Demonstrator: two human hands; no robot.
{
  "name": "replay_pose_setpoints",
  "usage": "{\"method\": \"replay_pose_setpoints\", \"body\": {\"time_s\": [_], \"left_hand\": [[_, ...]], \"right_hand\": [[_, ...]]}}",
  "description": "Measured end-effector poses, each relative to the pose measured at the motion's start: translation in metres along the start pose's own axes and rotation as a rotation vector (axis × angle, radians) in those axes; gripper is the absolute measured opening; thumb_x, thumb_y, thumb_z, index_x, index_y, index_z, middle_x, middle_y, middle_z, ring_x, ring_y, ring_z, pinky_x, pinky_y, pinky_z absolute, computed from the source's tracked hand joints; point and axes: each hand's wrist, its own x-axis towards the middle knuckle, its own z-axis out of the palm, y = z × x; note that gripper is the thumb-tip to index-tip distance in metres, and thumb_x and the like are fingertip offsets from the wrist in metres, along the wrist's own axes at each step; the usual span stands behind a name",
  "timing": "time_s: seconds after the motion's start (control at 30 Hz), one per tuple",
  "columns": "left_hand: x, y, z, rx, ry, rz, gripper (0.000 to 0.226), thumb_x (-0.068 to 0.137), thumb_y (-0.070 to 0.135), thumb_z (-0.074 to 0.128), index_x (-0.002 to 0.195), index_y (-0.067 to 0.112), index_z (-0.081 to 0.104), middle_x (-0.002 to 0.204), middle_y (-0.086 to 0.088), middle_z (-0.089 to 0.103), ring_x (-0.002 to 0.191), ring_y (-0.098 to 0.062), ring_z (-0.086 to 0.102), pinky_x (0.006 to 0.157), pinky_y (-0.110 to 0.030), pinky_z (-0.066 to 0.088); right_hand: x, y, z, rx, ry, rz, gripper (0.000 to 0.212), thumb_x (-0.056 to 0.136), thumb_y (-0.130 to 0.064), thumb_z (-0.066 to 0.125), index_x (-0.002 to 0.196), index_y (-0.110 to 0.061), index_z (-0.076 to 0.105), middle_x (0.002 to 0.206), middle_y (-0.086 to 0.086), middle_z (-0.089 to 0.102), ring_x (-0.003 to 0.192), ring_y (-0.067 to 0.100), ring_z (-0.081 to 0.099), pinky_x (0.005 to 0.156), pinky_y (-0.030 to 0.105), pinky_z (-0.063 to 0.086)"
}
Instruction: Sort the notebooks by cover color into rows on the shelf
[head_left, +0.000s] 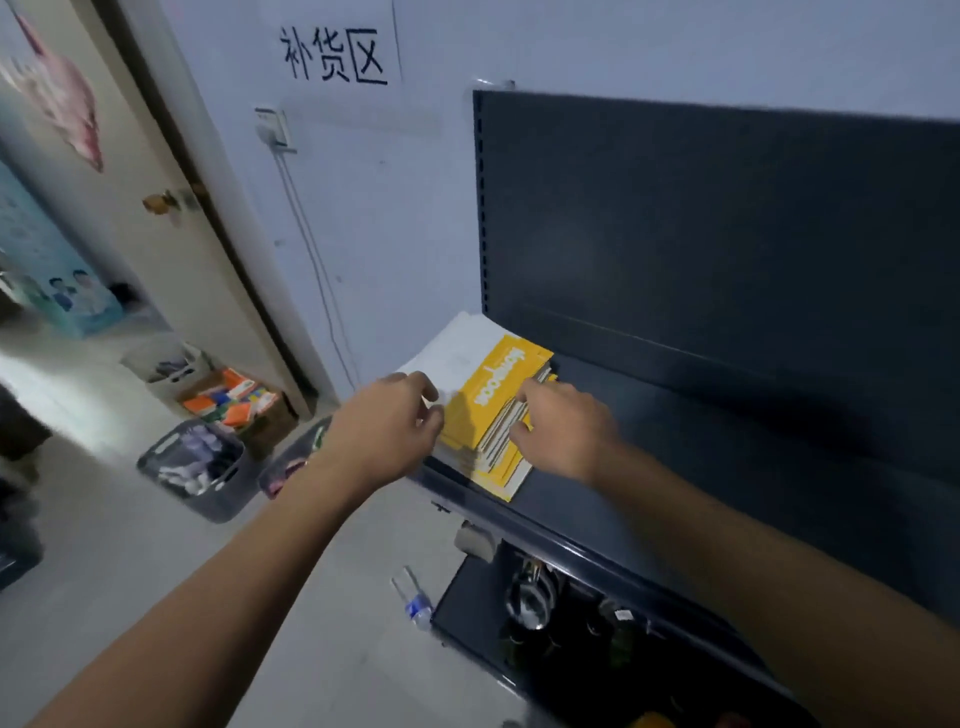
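I see my left hand (387, 421) and right hand (558, 426) bracketing the yellow notebooks (493, 410) on the shelf (675, 441). Fingers curled against the stack's edges, likely squaring it; neither visibly grips.

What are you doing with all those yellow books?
A person is working at a dark shelf, handling a stack of yellow notebooks at its left end. The left hand is at the stack's left edge and the right hand rests on its right side, fingers among the covers. White sheets lie just behind the stack. The rest of this shelf looks bare, so the sorting seems to be only starting.
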Motion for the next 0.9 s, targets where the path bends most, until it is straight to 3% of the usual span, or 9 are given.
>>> {"method": "replay_pose_setpoints", "body": {"time_s": [0.27, 0.4, 0.57, 0.73, 0.9], "left_hand": [[0.096, -0.025, 0.014, 0.055, -0.067, 0.174, 0.03, 0.097, 0.039, 0.046, 0.118, 0.023, 0.06, 0.107, 0.004, 0.059, 0.094, -0.021, 0.062, 0.079, -0.039, 0.054], [0.135, -0.036, 0.028, 0.088, -0.094, 0.236, 0.035, 0.098, 0.038, 0.047, 0.125, 0.019, 0.057, 0.119, -0.002, 0.052, 0.108, -0.026, 0.056, 0.084, -0.042, 0.053], [0.162, -0.046, 0.042, 0.138, -0.142, 0.309, 0.042, 0.096, 0.038, 0.048, 0.13, 0.014, 0.051, 0.128, -0.005, 0.043, 0.122, -0.025, 0.043, 0.081, -0.039, 0.05], [0.179, -0.056, 0.047, 0.121, -0.191, 0.346, 0.049, 0.095, 0.044, 0.051, 0.133, 0.013, 0.041, 0.125, -0.006, 0.045, 0.114, -0.026, 0.049, 0.073, -0.036, 0.045], [0.181, -0.065, 0.054, 0.016, -0.199, 0.385, 0.042, 0.095, 0.039, 0.055, 0.12, 0.006, 0.044, 0.114, -0.012, 0.052, 0.103, -0.029, 0.055, 0.073, -0.033, 0.044]], "right_hand": [[0.064, 0.008, 0.008, 0.017, 0.031, 0.156, 0.036, 0.096, -0.034, 0.048, 0.126, -0.014, 0.049, 0.122, 0.008, 0.059, 0.103, 0.035, 0.059, 0.073, 0.037, 0.046], [0.078, 0.011, 0.016, 0.006, 0.045, 0.254, 0.034, 0.094, -0.037, 0.048, 0.121, -0.016, 0.05, 0.118, 0.007, 0.059, 0.093, 0.031, 0.058, 0.068, 0.036, 0.039], [0.087, 0.005, 0.02, 0.025, 0.017, 0.35, 0.043, 0.097, -0.043, 0.046, 0.13, -0.015, 0.047, 0.127, 0.008, 0.058, 0.108, 0.033, 0.061, 0.077, 0.04, 0.046], [0.095, -0.013, 0.028, 0.07, 0.041, 0.489, 0.061, 0.098, -0.055, 0.047, 0.14, -0.011, 0.041, 0.13, 0.009, 0.057, 0.11, 0.031, 0.061, 0.074, 0.038, 0.043], [0.096, -0.042, 0.045, 0.151, 0.096, 0.634, 0.059, 0.092, -0.056, 0.058, 0.128, -0.009, 0.049, 0.127, 0.01, 0.054, 0.11, 0.03, 0.058, 0.084, 0.04, 0.05]]}}
